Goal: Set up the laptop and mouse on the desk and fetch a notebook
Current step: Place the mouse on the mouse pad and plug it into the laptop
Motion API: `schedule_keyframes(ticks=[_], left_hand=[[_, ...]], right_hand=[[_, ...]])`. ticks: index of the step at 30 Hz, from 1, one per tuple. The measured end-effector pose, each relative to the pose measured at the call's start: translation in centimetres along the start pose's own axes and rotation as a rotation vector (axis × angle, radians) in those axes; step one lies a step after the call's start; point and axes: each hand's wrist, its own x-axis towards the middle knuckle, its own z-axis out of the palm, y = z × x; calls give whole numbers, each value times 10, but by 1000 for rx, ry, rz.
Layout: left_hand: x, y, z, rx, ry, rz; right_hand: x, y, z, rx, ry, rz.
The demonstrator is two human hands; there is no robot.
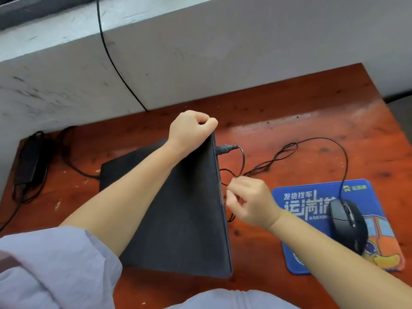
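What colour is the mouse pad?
The mouse pad is blue with cartoon art, seen in the head view.

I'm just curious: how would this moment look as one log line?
left hand: tilting laptop up by far edge | right hand: pinching mouse cable | mouse: on pad

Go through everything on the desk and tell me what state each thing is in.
Laptop: closed, right side tilted up.
Left hand: gripping laptop's far right corner.
Right hand: pinching the mouse cable.
Plug: inserted in laptop's side.
Mouse: resting on mouse pad.
Power adapter: lying flat, far left.
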Motion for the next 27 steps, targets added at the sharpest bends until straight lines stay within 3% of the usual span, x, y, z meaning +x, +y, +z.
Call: schedule_keyframes(ticks=[4, 6, 18, 27], left_hand=[[5, -8, 14, 54, -29, -20], [6, -10, 19, 63, -33, -21], [24, -34, 79, 225, -114, -61], [24, -50, 113, 319, -112, -112]], right_hand=[[-29, 18, 31, -184, -671, -57], [-32, 25, 38, -295, -805, -144], [-43, 78, -56, -768, -718, 78], [-53, 82, -66, -807, -661, 126]])
